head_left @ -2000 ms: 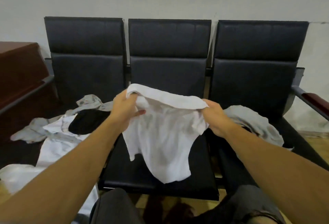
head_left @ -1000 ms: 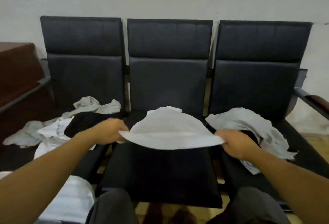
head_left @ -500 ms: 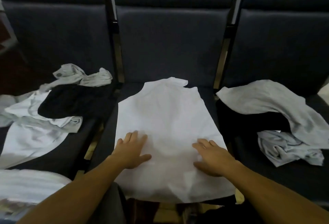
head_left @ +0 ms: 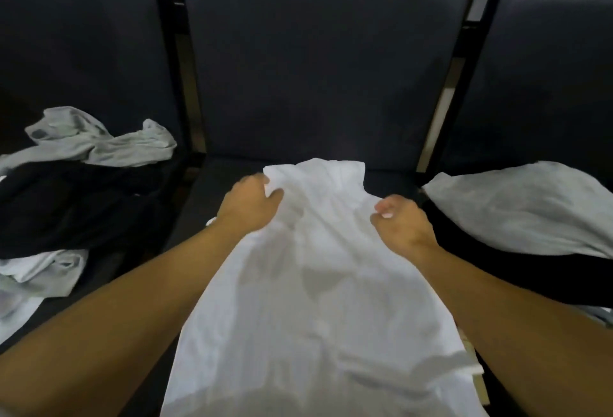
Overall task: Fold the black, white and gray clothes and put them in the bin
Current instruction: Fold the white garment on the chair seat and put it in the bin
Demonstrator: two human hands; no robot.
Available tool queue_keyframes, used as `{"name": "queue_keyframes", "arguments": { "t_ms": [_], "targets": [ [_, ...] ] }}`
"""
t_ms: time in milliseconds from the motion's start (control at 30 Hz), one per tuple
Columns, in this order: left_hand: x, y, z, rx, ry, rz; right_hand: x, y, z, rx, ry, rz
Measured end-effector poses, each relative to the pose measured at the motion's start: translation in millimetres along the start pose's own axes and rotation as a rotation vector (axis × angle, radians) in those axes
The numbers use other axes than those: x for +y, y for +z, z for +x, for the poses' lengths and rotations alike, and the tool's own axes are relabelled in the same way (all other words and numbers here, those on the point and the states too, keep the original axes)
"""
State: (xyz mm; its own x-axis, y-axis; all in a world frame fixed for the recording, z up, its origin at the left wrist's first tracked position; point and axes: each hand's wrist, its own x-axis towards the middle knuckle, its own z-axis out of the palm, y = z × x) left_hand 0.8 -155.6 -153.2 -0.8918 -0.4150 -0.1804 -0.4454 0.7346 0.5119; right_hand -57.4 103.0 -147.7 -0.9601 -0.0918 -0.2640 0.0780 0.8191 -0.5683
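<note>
Two hands [head_left: 326, 214] on a white shirt [head_left: 318, 300] across the middle seat [head_left: 212, 191].

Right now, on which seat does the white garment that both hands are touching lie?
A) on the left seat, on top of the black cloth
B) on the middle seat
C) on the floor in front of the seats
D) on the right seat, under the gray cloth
B: the white garment lies spread on the middle seat, with the left hand and right hand at its far end.
</note>
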Motion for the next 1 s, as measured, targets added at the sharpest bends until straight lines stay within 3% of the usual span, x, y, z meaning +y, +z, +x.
{"name": "queue_keyframes", "arguments": {
  "t_ms": [167, 267, 367, 433, 533, 633, 667, 733, 800, 867, 1000],
  "targets": [
    [9, 20, 67, -0.027, -0.105, -0.069, -37, 34, 66, -0.081, 0.053, 0.169],
    [8, 34, 82, -0.014, -0.026, 0.115, -46, 54, 84, -0.074, 0.015, 0.028],
    [5, 36, 84, -0.011, 0.013, 0.126, -46, 62, 92, 0.017, -0.056, -0.09],
    [4, 29, 80, -0.006, -0.039, -0.043, -46, 62, 91, 0.033, -0.046, -0.03],
    [17, 6, 64, 0.056, -0.112, -0.458, -49, 46, 81, 0.059, -0.042, 0.282],
    [28, -29, 17, 0.112, 0.032, -0.649, -45, 9, 35, 0.095, -0.27, 0.453],
    [23, -41, -9, 0.057, 0.154, -0.623, -37, -3, 11, 0.074, -0.393, 0.444],
    [2, -60, -72, -0.225, 0.361, -0.471, -3, -16, -41, 0.001, -0.534, 0.299],
    [-28, -69, -136, -0.476, 0.392, -0.275, 46, -18, -89, -0.107, -0.468, 0.118],
    [-52, -55, -173, -0.471, 0.355, -0.155, 89, -15, -116, -0.255, -0.377, -0.02],
    [-63, -4, -178, -0.496, 0.358, 0.092, 108, -10, -122, -0.436, -0.434, -0.326]
  ]
}}
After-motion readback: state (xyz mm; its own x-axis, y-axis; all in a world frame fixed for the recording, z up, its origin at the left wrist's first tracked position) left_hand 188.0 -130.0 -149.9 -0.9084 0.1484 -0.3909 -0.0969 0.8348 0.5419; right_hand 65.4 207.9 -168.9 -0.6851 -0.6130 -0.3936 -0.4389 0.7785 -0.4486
